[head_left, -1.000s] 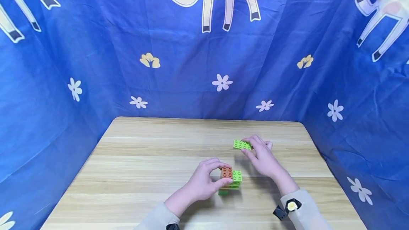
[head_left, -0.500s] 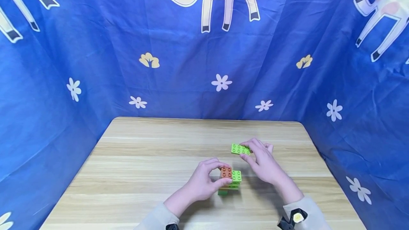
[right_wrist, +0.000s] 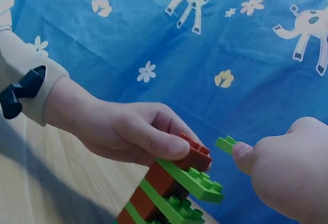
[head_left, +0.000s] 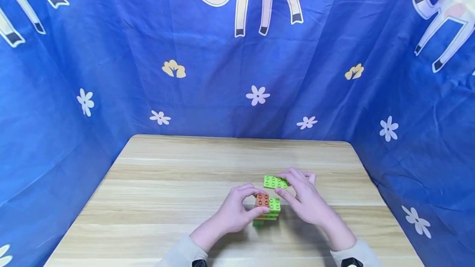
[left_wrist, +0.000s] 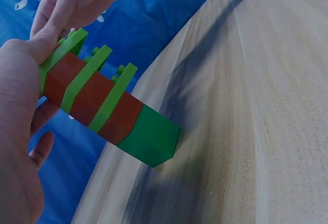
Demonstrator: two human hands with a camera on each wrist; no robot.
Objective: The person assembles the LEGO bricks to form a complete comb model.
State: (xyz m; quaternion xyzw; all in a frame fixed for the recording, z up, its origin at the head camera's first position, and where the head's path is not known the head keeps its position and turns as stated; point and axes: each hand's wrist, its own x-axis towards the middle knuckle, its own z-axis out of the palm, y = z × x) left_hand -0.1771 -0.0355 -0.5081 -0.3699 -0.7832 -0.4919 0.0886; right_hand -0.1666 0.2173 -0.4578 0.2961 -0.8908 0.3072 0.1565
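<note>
A tower of toy building bricks stands on the wooden table, a dark green brick [left_wrist: 151,137] at its foot. Above that, reddish-brown bricks alternate with thin light green plates [right_wrist: 197,180] that stick out to one side. My left hand [head_left: 235,211] grips the top reddish-brown brick [head_left: 262,199] between thumb and fingers. Just beyond the tower, my right hand [head_left: 304,197] pinches a loose light green plate [head_left: 271,182] by its right end, studs up. The left wrist view hides most of that plate behind the hands.
The wooden table [head_left: 167,176] reaches back to a blue curtain [head_left: 208,106] printed with animals and flowers, which also hangs along both sides. Black bands [right_wrist: 31,88] sit on the sleeves at the wrists.
My right hand has brought the light green plate nearer to me and slightly left, closer to the tower. The left hand and the tower stay where they were.
</note>
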